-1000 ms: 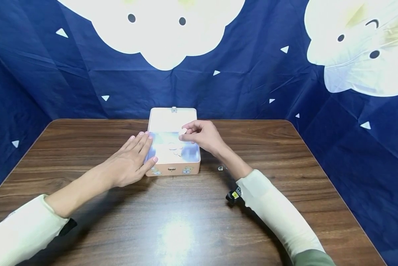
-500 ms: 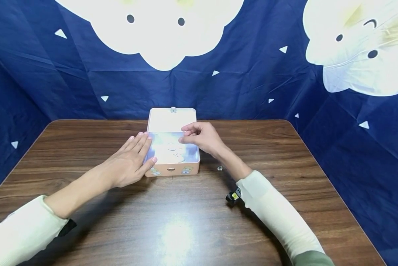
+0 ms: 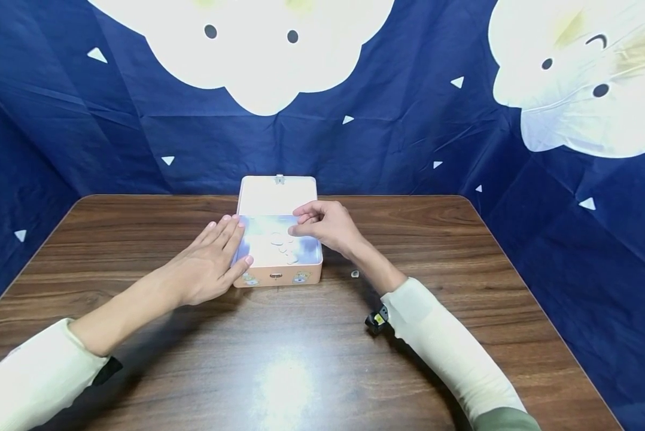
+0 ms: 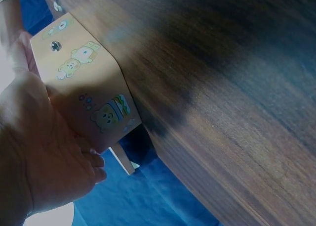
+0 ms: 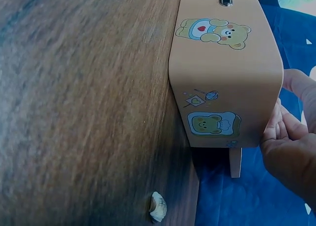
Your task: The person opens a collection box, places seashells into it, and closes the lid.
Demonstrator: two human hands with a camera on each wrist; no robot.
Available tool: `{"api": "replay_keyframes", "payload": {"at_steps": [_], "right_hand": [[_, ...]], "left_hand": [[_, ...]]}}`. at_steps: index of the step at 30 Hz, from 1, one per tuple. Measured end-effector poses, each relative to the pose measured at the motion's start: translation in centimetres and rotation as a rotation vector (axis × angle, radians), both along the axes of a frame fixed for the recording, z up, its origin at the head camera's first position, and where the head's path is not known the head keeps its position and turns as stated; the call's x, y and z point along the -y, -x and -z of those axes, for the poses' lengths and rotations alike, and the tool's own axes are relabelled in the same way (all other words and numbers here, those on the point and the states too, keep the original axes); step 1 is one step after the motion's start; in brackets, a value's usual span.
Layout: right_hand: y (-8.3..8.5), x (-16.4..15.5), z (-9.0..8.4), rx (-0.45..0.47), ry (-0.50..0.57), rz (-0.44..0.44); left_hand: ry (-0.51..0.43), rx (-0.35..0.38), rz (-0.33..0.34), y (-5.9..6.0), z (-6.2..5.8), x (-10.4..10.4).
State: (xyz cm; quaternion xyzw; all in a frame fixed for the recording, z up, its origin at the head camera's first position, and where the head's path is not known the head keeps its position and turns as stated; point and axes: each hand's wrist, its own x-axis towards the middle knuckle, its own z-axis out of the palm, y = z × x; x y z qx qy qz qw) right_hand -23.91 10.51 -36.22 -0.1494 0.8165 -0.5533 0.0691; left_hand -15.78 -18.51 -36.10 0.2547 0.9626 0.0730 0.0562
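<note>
A peach tin box (image 3: 274,276) with bear pictures stands on the table, its lid (image 3: 277,194) raised at the back. Several small whitish pieces (image 3: 277,239) lie inside, blurred by glare. My left hand (image 3: 206,266) rests along the box's left edge, fingers straight. Over the right side of the box is my right hand (image 3: 328,224), thumb and index finger apart with nothing seen between them. In the right wrist view its fingers are partly behind the box wall (image 5: 224,77). On the table to the right of the box lies a small seashell (image 5: 158,206).
The brown wooden table (image 3: 220,359) reaches back to a dark blue cloth (image 3: 204,131) with white cloud shapes. A black strap device (image 3: 377,319) sits at the right sleeve's cuff.
A second ago my right hand pinched a small whitish piece; it has let go, and another piece shows near the front inside the box. The left hand has stayed in place.
</note>
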Motion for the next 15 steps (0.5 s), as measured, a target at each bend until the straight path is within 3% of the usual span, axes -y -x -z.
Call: {"api": "replay_keyframes", "payload": {"at_steps": [8, 15], "right_hand": [[-0.4, -0.1, 0.5, -0.021, 0.033, -0.004], [-1.0, -0.5, 0.1, -0.024, 0.124, -0.02]], "left_hand": [[-0.002, 0.006, -0.003, 0.0, 0.1, 0.2], [0.006, -0.025, 0.008, 0.1, 0.1, 0.1]]}}
